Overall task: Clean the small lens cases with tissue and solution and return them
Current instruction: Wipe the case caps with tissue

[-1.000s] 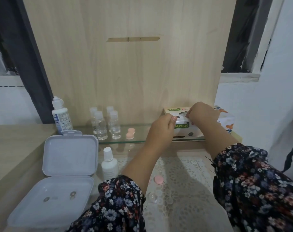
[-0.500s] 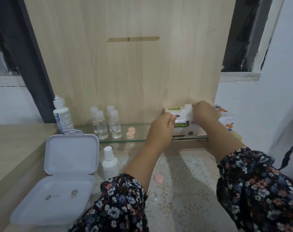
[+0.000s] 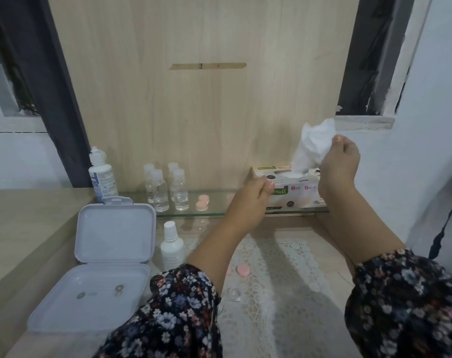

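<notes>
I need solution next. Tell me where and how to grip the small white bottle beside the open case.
Take the small white bottle round its wider body, below the narrow neck and cap. It stands upright beside the open case, so come from its right, the case standing close on its left.

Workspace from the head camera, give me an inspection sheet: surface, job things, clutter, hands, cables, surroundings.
Surface: lace mat on wooden counter; glass shelf behind.
Job's things: tissue half out of tissue box; pink caps; clear cup; white bottle.
Clutter: open white case; four clear bottles; solution bottle.
Hands: right hand pinches tissue; left hand steadies box.
Cables: dark cord, far right.
Surroundings: wood panel.
</notes>
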{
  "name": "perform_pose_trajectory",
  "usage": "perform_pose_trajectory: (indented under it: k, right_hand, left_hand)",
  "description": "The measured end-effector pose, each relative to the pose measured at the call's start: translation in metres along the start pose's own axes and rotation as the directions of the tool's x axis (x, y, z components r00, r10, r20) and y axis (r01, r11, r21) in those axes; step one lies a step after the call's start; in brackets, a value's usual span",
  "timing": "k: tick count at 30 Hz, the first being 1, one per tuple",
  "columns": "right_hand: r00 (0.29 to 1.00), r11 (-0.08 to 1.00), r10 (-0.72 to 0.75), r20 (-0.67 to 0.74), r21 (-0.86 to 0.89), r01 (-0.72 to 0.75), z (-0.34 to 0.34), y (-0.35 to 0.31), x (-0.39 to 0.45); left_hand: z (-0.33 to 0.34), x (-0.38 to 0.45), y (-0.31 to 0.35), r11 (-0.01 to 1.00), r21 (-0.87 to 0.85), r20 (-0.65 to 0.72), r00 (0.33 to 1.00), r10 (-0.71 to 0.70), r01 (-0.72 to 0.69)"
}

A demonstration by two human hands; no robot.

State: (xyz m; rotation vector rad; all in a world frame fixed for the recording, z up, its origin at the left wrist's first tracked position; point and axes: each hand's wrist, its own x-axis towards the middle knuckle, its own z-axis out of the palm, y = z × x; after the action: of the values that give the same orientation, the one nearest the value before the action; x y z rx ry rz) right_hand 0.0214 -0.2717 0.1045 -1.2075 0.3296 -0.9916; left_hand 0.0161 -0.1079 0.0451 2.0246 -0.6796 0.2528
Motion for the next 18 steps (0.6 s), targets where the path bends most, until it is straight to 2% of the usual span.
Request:
perform_pose_trajectory:
  k: [2,5,9,11,13,16,18]
  right_hand:
    - [0.996,1.000,-0.002,0.084,-0.018,0.003,-0.004,-0.001,-0.019]
    - [0.964,0.997,-0.023,0.265,-0.067,0.043,-0.010,0.003,-0.063]
    - [0.891,0.985,-0.022,0.453,-0.141,0.096,-0.019,0.023,-0.129]
    - [0.858,0.983,0.036,0.513,-0.175,0.063,-0.027,0.035,-0.156]
    - [0.833,0.982,0.111,0.543,-0.189,-0.008,-0.037,0.043,-0.179]
    - [0.796,0.967,0.167,0.582,-0.256,-0.016,-0.056,0.057,-0.200]
    - [0.777,0.918,0.212,0.593,-0.394,0.050,-0.068,0.070,-0.210]
  left_hand:
    - [-0.005,-0.015,0.004,0.988,-0.155,0.017,1.000,-0.017,0.019]
    - [-0.013,-0.041,0.000,0.901,-0.426,0.023,0.996,-0.085,0.087]
    - [-0.027,-0.075,-0.012,0.828,-0.546,0.034,0.990,-0.135,0.132]
    - [-0.033,-0.093,-0.016,0.817,-0.537,0.045,0.974,-0.221,0.210]
    - [-0.041,-0.113,-0.024,0.832,-0.502,-0.013,0.960,-0.281,0.237]
    - [-0.052,-0.138,-0.043,0.898,-0.390,-0.278,0.904,-0.326,0.204]
    - [-0.052,-0.153,-0.054,0.966,-0.176,-0.462,0.850,-0.253,0.191]
